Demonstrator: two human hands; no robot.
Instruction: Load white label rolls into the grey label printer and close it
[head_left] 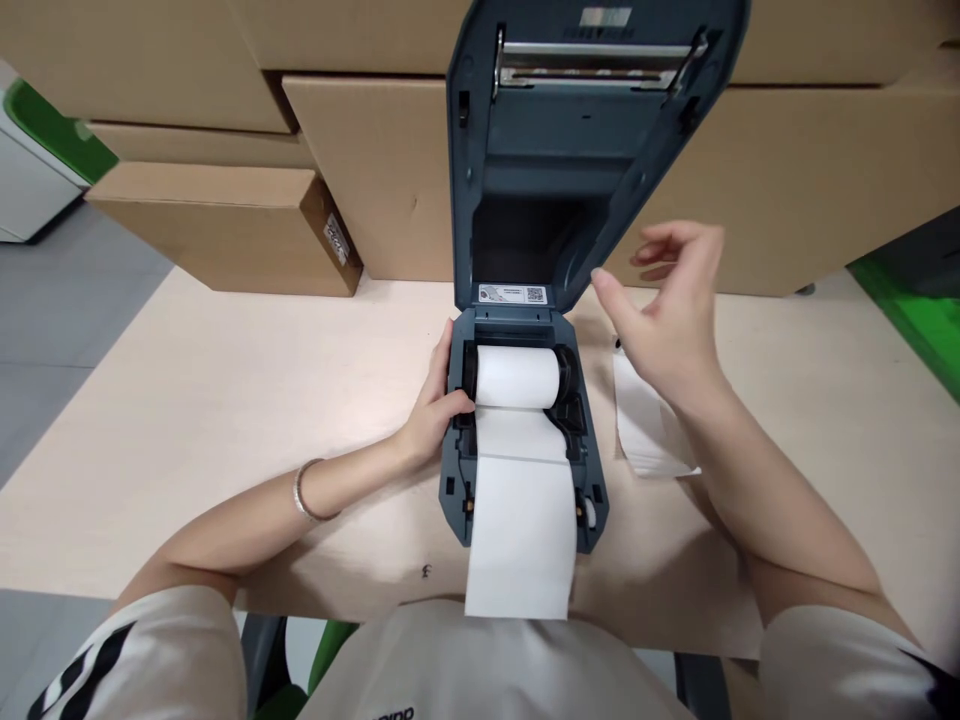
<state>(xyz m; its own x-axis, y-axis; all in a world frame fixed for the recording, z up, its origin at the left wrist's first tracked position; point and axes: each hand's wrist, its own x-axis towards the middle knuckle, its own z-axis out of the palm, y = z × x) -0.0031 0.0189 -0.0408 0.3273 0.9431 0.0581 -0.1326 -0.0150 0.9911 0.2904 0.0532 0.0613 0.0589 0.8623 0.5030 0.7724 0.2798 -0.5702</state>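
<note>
A dark blue-grey label printer sits on the table with its lid raised upright. Inside its base lies a white label roll between black holders. From the roll, a strip of white labels runs forward and hangs past the printer's front. My left hand grips the printer's left side, thumb over the rim near the roll and fingers along the outer wall. Beside the lid's lower right edge, my right hand is in the air, empty, thumb and curled fingers apart. Whether its thumb tip touches the lid I cannot tell.
A stack of white paper lies right of the printer, partly under my right forearm. Large cardboard boxes stand behind the lid. A smaller carton is at the back left. The wooden table has its front edge near my body.
</note>
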